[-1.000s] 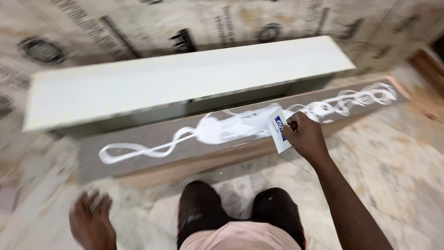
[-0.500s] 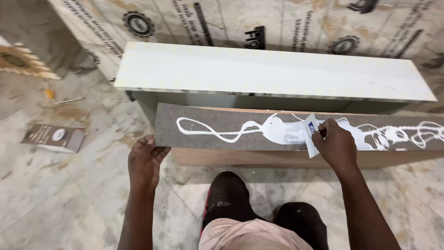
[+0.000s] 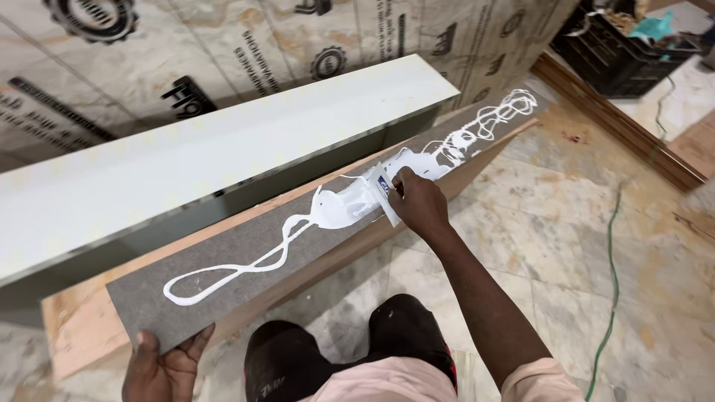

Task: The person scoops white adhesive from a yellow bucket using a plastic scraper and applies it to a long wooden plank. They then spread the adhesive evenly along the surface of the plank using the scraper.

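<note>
Head view: right hand point(image 3: 419, 202) fingers pinch card point(image 3: 383, 195); left hand point(image 3: 165, 366), half cropped, grips strip point(image 3: 246, 257).

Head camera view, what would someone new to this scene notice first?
The white glue, squiggled in loops along the long grey strip running across the middle. Halfway along, the right hand presses a small card into the glue, while the left hand grips the strip's near end at the bottom left. Just behind stands a long white panel.

One camera is riding on the person's head, looking steeply down and forward, close over the strip point(image 3: 328, 223) crossing the frame's middle.
</note>
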